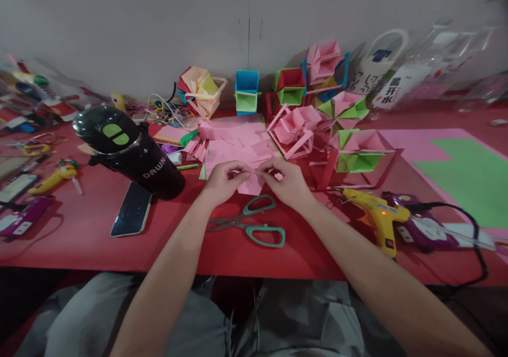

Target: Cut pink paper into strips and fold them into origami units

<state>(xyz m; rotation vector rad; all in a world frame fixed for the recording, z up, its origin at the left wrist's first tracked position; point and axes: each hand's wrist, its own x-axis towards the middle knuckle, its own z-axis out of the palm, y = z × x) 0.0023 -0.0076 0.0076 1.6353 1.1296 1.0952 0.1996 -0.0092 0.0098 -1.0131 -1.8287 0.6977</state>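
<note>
Between my two hands is a small piece of pink paper [251,186], pinched from both sides with its lower part hanging below the fingertips. My left hand [228,181] grips its left side, thumb and fingers pressed together. On the other side my right hand [284,179] pinches the paper in the same way. Larger pink sheets [238,140] lie just behind the hands. Scissors with teal handles [265,236] rest on the red table [222,259] in front of my hands, blades pointing left. The fingers partly hide the paper's folds.
Left stand a black bottle [135,155], leaning in view, and a phone [132,208]. A yellow glue gun [377,214] with a black cord lies right, beside a purple power strip [423,224]. Folded paper wheels [359,153] line the back. Green paper [472,177] lies far right.
</note>
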